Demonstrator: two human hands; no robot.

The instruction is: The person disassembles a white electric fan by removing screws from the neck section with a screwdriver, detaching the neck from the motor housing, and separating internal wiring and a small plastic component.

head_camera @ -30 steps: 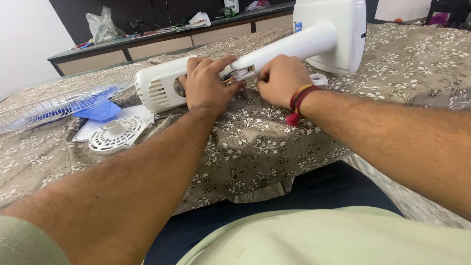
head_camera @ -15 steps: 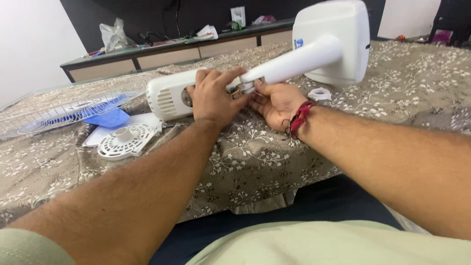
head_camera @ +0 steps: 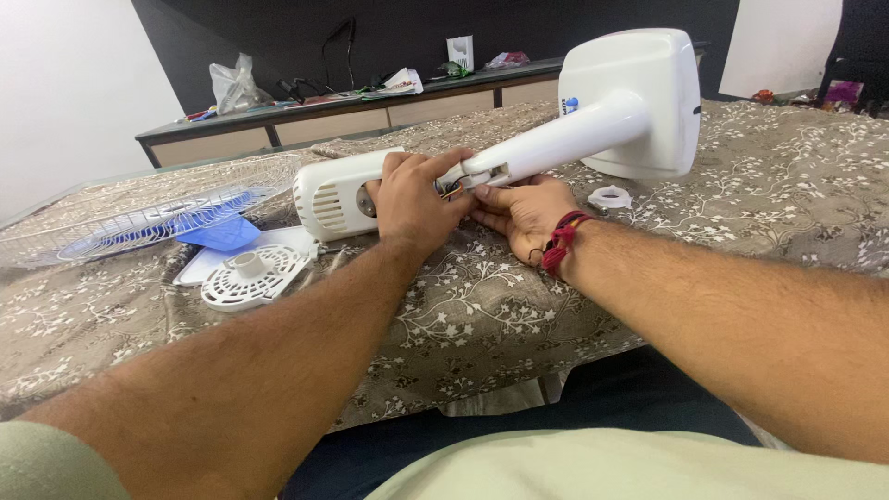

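A white table fan lies on its side on the patterned cloth. My left hand (head_camera: pixel 412 199) grips the white motor housing (head_camera: pixel 338 196) where it meets the fan neck (head_camera: pixel 556 143). My right hand (head_camera: pixel 523 211), palm up with a red thread on the wrist, holds the neck from below at that joint. Coloured wires show in the gap between the two hands. The neck runs up to the square white base (head_camera: pixel 639 97) at the back right.
A wire fan guard with blue blades (head_camera: pixel 139 222) lies at the left. A round white vented cover (head_camera: pixel 245 276) sits beside it. A small white ring nut (head_camera: pixel 609 196) lies near the base. A cluttered sideboard (head_camera: pixel 324 116) stands behind the table.
My right hand has turned from palm down on top of the joint to palm up beneath the neck. The view has pulled back slightly. The left hand stays on the housing.
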